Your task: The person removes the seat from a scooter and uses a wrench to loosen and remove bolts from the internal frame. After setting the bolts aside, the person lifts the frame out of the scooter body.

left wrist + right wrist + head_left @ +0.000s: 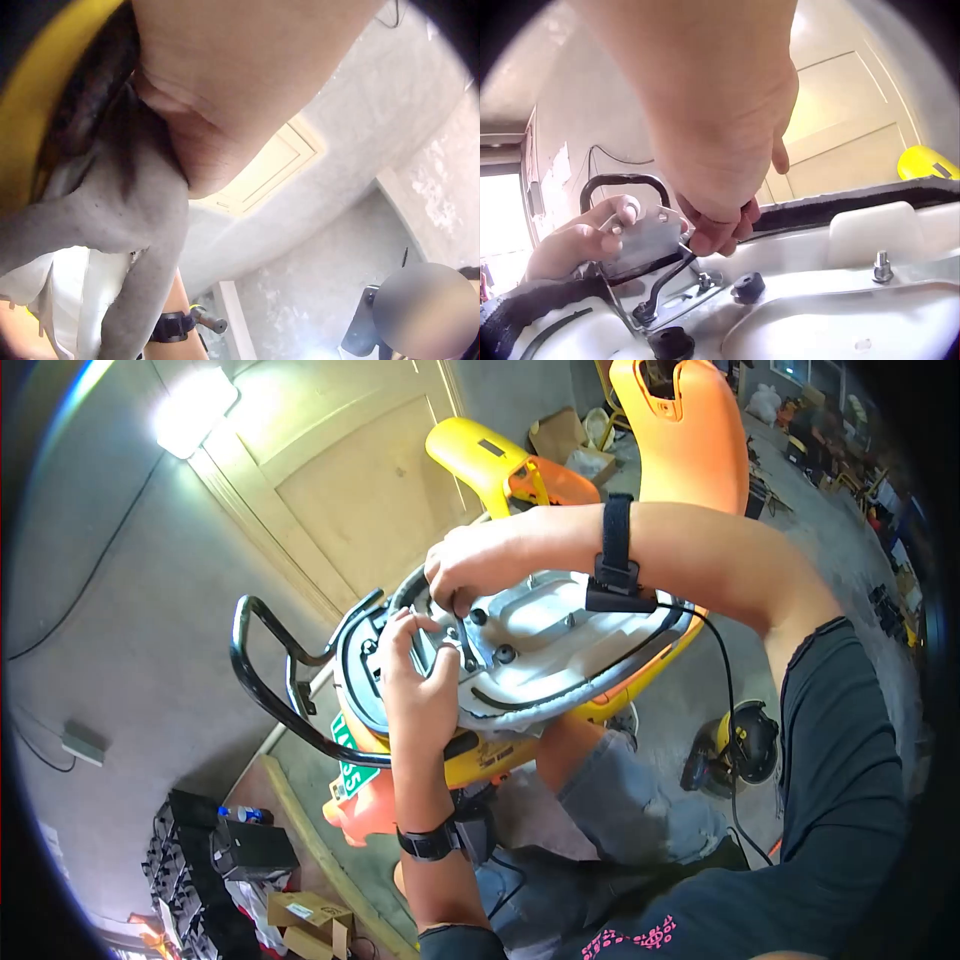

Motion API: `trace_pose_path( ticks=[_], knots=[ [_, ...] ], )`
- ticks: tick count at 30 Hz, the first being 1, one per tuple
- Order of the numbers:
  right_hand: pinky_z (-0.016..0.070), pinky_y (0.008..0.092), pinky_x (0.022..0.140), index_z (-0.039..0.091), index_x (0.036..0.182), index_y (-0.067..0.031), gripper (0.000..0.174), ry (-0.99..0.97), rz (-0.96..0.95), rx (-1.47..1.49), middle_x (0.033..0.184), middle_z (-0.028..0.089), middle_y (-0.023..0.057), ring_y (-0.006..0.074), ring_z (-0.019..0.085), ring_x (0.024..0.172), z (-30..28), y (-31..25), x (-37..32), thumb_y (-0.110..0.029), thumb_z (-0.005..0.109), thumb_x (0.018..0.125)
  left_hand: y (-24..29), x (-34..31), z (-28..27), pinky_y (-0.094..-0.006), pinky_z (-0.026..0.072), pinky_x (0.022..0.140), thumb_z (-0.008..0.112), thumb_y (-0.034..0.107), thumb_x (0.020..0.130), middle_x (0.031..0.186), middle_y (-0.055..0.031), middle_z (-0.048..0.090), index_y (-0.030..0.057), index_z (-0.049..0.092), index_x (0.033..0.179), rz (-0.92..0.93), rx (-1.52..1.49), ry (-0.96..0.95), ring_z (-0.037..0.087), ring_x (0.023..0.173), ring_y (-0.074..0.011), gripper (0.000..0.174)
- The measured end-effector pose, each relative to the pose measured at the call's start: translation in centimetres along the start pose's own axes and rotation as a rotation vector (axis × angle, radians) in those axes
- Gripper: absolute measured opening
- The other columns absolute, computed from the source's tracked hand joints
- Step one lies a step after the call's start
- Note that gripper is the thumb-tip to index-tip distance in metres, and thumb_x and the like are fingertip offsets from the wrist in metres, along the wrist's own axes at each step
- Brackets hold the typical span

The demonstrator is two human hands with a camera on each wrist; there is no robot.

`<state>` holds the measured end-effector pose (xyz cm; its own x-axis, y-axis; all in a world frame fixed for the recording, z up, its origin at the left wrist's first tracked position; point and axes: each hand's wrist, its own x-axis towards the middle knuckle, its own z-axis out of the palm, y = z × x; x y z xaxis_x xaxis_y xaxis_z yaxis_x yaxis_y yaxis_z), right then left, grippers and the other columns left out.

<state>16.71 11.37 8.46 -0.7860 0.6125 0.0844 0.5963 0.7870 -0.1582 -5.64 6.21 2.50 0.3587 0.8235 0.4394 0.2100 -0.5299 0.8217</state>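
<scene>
An upturned seat with a pale underside (pixel 545 645) lies under both hands. My right hand (pixel 480 565) grips a dark bent wrench (pixel 667 281); in the right wrist view its lower end sits over a fastener on a flat metal bracket (pixel 686 304). Beside it, my left hand (pixel 420 700) pinches the bracket's upright plate (pixel 646 240) between thumb and fingers. Two black rubber stoppers, the nearer one (pixel 671 343) and another (pixel 748 287), stand near the wrench. In the left wrist view the left hand (pixel 240 82) shows mostly as palm and wrist, its fingertips hidden.
A black tubular rail (pixel 262 695) sticks out left of the seat. Behind stand yellow (pixel 480 455) and orange (pixel 690 440) body parts. A power tool (pixel 700 760) and a black-and-yellow round object (pixel 755 742) rest on the floor at right; boxes (pixel 310 920) lie lower left.
</scene>
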Motion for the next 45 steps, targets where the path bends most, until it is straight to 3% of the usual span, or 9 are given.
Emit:
trace_pose_path(
  ticks=[4,8,16,20,26,33,37,42,45],
  knots=[
    [0.0487,0.0439,0.084,0.071,0.095,-0.0055,0.012,-0.139,0.123,0.105,0.095,0.067,0.0132,0.0323,0.063,0.096,-1.3,-0.5,-0.2,-0.016,0.071,0.089,-0.5,-0.1,0.3,-0.0319,0.038,0.104,0.065,0.007,0.083,0.116,-0.0121,0.06,0.002,0.06,0.11,0.086,0.051,0.05,0.055,0.114,-0.0229,0.029],
    [0.0482,0.0422,0.082,0.065,0.104,-0.0006,0.027,-0.2,0.268,0.163,0.095,0.065,0.016,0.0315,0.063,0.094,-2.6,-0.6,-2.0,-0.025,0.069,0.092,0.0,-0.1,0.1,-0.0425,0.0332,0.114,0.067,0.008,0.081,0.134,-0.0237,0.054,0.004,0.061,0.11,-0.024,-0.018,-0.002,0.045,0.136,-0.0365,0.03],
    [0.0488,0.0449,0.082,0.057,0.108,0.0041,0.069,-0.182,0.579,0.152,0.104,0.064,0.0258,0.0389,0.062,0.099,-1.2,-5.0,-3.2,-0.055,0.08,0.079,-0.5,0.1,0.3,-0.0406,0.0359,0.111,0.067,0.012,0.082,0.128,-0.0206,0.057,0.0038,0.06,0.109,-0.016,-0.062,0.022,0.05,0.13,-0.0354,0.028],
    [0.0501,0.0445,0.083,0.054,0.113,0.0034,0.068,-0.059,0.545,0.119,0.108,0.065,0.024,0.0398,0.063,0.1,0.2,-4.8,-3.5,-0.051,0.079,0.082,-0.9,0.0,0.6,-0.0321,0.0412,0.1,0.067,0.011,0.085,0.112,-0.0106,0.062,0.0036,0.06,0.109,0.022,-0.004,0.074,0.057,0.108,-0.0215,0.027],
    [0.0476,0.0414,0.068,0.06,0.083,-0.0001,0.047,0.009,0.523,0.102,0.076,0.064,0.0173,0.0317,0.061,0.072,1.4,-5.6,-2.4,-0.045,0.068,0.093,-1.3,0.1,0.5,-0.0318,0.0404,0.102,0.067,0.011,0.084,0.113,-0.0106,0.062,0.0038,0.06,0.111,0.061,0.005,0.06,0.057,0.111,-0.0226,0.028],
    [0.0473,0.0361,0.07,0.061,0.115,-0.0031,0.038,0.131,0.461,0.383,0.082,0.064,0.0099,0.0204,0.057,0.073,-1.2,-6.5,-1.7,-0.039,0.058,0.103,-0.5,0.2,0.1,-0.0406,0.0377,0.11,0.067,0.012,0.082,0.124,-0.0192,0.058,0.0025,0.062,0.106,-0.004,-0.071,0.008,0.052,0.125,-0.0354,0.026],
    [0.0484,0.033,0.071,0.06,0.115,-0.0048,0.022,0.3,0.249,0.325,0.087,0.063,0.0089,0.0179,0.059,0.078,-0.8,-4.3,-3.2,-0.024,0.056,0.105,0.1,0.0,0.0,-0.0408,0.0369,0.111,0.067,0.013,0.082,0.127,-0.021,0.056,0.0028,0.062,0.106,-0.003,-0.033,0.008,0.05,0.128,-0.0362,0.026],
    [0.0454,0.0243,0.069,0.052,0.114,-0.004,0.018,0.286,0.445,0.82,0.094,0.059,0.0042,0.0079,0.054,0.083,-3.0,-5.3,-4.1,-0.015,0.057,0.101,0.1,0.1,0.0,-0.0415,0.0357,0.112,0.067,0.013,0.082,0.129,-0.0225,0.055,0.0034,0.062,0.105,0.006,-0.036,0.012,0.049,0.131,-0.0369,0.025],
    [0.05,0.0335,0.076,0.058,0.114,-0.0004,0.058,0.214,0.565,0.444,0.099,0.064,0.0113,0.019,0.061,0.089,-2.4,-6.1,-3.4,-0.056,0.053,0.1,-0.2,0.2,0.1,-0.0419,0.036,0.112,0.068,0.013,0.082,0.127,-0.0215,0.056,0.0029,0.061,0.105,0.016,-0.04,0.011,0.049,0.13,-0.0366,0.026]
  ],
)
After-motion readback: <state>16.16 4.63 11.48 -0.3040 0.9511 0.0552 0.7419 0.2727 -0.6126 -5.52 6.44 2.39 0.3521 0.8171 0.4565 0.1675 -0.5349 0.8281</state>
